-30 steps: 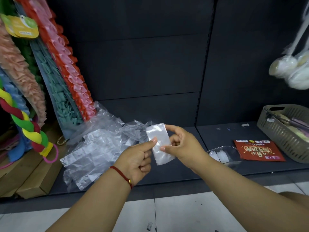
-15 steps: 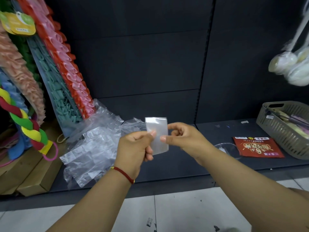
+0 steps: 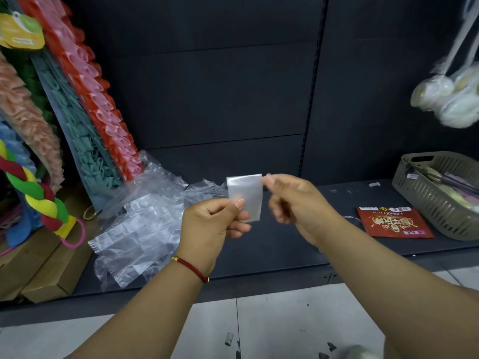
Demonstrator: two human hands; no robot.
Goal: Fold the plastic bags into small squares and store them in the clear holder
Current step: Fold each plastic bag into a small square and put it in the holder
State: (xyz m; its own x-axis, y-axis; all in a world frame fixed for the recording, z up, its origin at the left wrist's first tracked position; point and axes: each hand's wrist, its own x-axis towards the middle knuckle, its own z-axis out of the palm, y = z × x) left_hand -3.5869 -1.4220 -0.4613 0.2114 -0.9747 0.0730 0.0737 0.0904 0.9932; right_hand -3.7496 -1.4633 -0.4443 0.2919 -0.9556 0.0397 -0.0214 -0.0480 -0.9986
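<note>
The folded plastic bag (image 3: 245,196) stands upright in the air, pinched at its lower left between the thumb and fingers of the left hand (image 3: 211,224). The right hand (image 3: 293,200) is just beside its top right corner with its fingers curled, but it is blurry, so I cannot tell if it touches. Behind them, a pile of loose clear bags (image 3: 137,226) lies on the dark shelf (image 3: 285,244), with a red packet (image 3: 394,225) and a gray basket (image 3: 438,193) off to the right.

Shop, dark display shelf (image 3: 259,244), hanging packaged goods (image 3: 85,104)
</note>
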